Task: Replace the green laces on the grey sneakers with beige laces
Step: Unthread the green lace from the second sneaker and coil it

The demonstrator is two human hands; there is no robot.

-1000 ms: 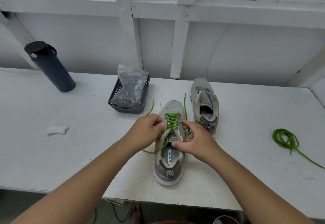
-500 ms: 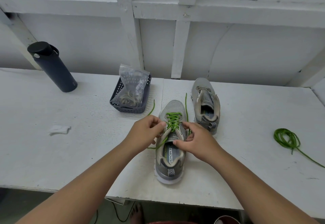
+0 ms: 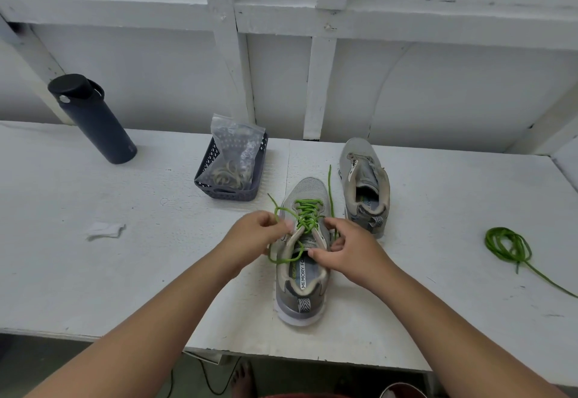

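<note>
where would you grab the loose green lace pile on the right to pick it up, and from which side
Take the loose green lace at its coiled bundle, not the single tail that trails toward the table's near right edge. Come from above with the right hand, which is the nearer one. The coil lies flat on the table with nothing close around it, so a top pinch across several strands should lift most of it together.
</note>
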